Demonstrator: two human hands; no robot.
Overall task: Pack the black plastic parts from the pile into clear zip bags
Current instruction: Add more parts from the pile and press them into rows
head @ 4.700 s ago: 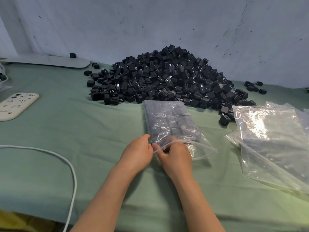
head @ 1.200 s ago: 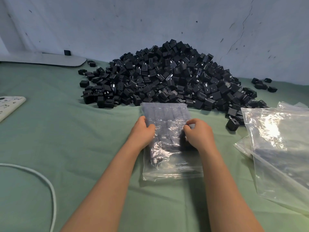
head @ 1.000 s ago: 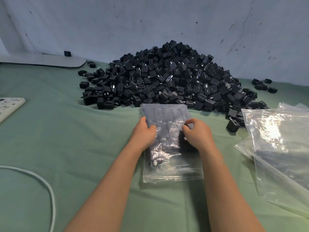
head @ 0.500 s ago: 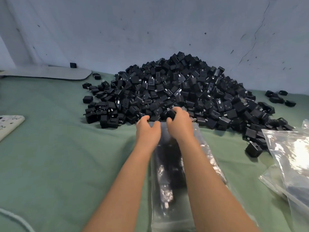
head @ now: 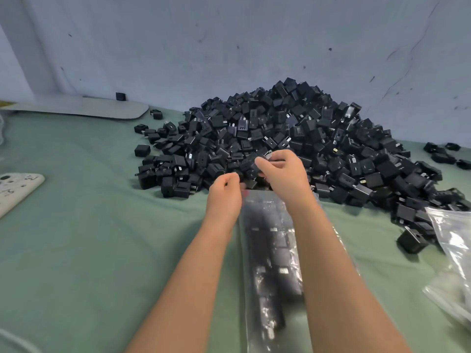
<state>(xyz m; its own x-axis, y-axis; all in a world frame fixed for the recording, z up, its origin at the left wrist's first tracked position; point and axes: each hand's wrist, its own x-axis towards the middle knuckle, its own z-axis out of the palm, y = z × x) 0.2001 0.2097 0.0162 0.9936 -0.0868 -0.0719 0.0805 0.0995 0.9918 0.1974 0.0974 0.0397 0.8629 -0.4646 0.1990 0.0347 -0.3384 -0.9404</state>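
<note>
A large pile of black plastic parts [head: 293, 138] lies on the green cloth against the wall. A clear zip bag [head: 270, 253] holding several black parts lies flat between my forearms, its far end at the foot of the pile. My left hand [head: 224, 197] has curled fingers at the bag's far left corner beside a black part. My right hand [head: 283, 171] is raised over the pile's near edge and pinches a black part [head: 262, 159] between thumb and fingers.
A stack of clear zip bags [head: 453, 250] lies at the right edge. A white power strip [head: 15, 189] sits at the left, a flat grey board [head: 81, 110] at the back left. Loose black parts [head: 443, 154] lie at the far right. The wall stands close behind the pile.
My hands left the bag's sides and reached forward to the pile's near edge. My right hand lifted with a black part. The view moved closer to the pile.
</note>
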